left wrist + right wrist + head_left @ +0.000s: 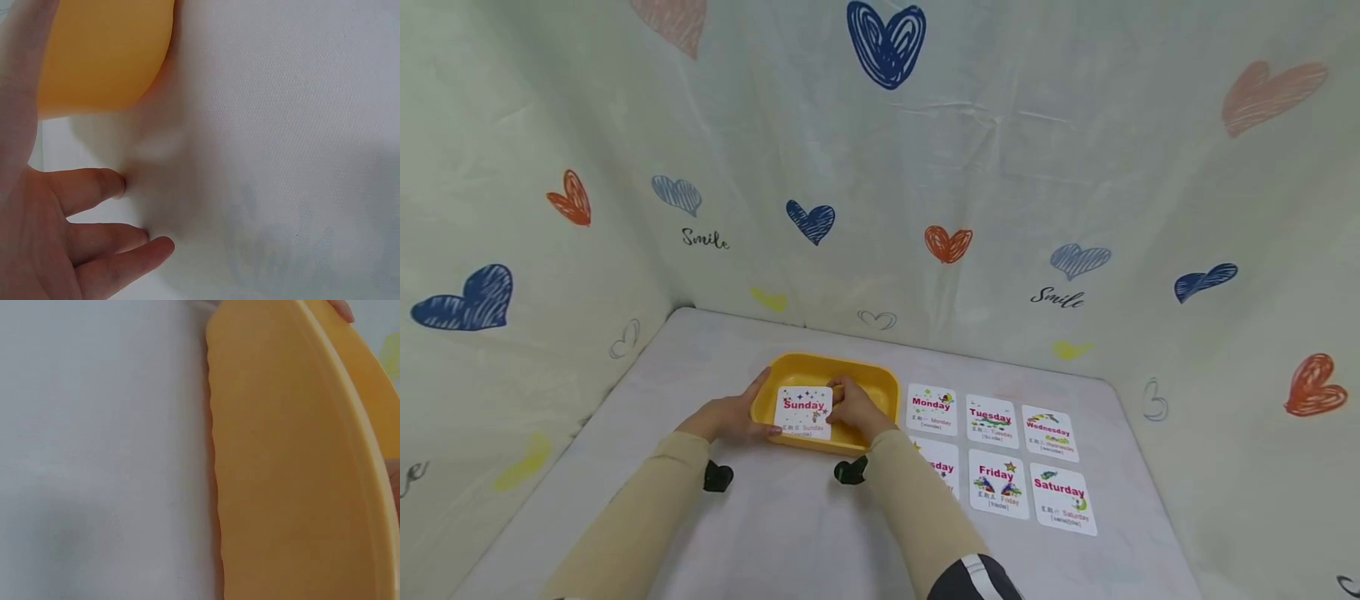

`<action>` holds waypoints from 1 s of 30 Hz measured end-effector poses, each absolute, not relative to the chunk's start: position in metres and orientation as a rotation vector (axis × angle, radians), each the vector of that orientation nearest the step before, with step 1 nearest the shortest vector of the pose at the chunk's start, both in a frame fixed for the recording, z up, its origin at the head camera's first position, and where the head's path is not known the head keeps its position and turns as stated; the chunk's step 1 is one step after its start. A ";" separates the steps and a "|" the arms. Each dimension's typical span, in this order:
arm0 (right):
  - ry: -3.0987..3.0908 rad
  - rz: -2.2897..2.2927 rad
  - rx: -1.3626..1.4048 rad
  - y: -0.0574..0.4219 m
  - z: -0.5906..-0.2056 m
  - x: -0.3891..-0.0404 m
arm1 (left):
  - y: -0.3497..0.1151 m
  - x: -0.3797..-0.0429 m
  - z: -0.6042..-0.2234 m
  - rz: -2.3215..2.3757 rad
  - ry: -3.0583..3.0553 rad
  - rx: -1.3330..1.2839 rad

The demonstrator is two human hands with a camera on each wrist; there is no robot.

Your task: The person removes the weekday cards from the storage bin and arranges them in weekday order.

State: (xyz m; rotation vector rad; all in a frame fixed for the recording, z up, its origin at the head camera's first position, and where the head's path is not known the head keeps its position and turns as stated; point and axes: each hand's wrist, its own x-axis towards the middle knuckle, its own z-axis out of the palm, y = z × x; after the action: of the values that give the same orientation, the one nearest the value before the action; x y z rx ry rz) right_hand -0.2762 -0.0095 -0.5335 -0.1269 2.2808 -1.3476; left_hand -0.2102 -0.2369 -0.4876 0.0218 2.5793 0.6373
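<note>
A yellow plastic tray (pixel 880 385) sits on the table, and a white card reading "Sunday" (pixel 803 412) shows over its left half. My left hand (pixel 733 417) grips the tray's left end, the thumb at the front rim by the card's lower left corner. In the left wrist view, the other fingers (pixel 109 244) spread below the tray wall (pixel 106 56). Reaching in over the tray's front right, my right hand (pixel 856 408) pinches the card's right edge. The right wrist view is mostly tray wall (pixel 287 456), with a bit of hand at the right border.
Right of the tray lie two rows of day cards: Monday (pixel 932 409), Tuesday (pixel 992 421) and Wednesday (pixel 1049 432) behind, Friday (pixel 997 483) and Saturday (pixel 1063 498) in front. My right forearm partly covers another front card (pixel 942 462). A heart-printed curtain (pixel 880 167) hangs around the table (pixel 775 533).
</note>
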 end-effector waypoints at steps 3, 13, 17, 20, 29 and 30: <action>2.263 -1.369 -0.123 -0.007 -0.529 -0.276 | -0.235 -0.211 -0.486 0.626 2.581 0.035; 2.180 -1.502 -0.091 0.000 -0.520 -0.270 | -0.235 -0.213 -0.489 0.629 2.583 0.031; 2.132 -1.556 -0.106 0.006 -0.515 -0.270 | -0.237 -0.213 -0.492 0.625 2.582 0.043; 2.118 -1.597 -0.131 0.012 -0.508 -0.271 | -0.238 -0.213 -0.493 0.616 2.578 0.042; 2.083 -1.650 -0.127 0.034 -0.496 -0.273 | -0.236 -0.214 -0.491 0.581 2.591 0.042; 2.087 -1.648 -0.128 0.036 -0.495 -0.273 | -0.236 -0.213 -0.490 0.582 2.590 0.039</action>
State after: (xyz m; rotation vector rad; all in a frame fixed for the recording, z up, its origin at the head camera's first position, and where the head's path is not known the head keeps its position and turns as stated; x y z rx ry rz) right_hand -0.2727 0.0361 -0.4954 -0.1280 2.0868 -1.6481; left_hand -0.2133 -0.2359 -0.4895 0.0386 2.5903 0.5821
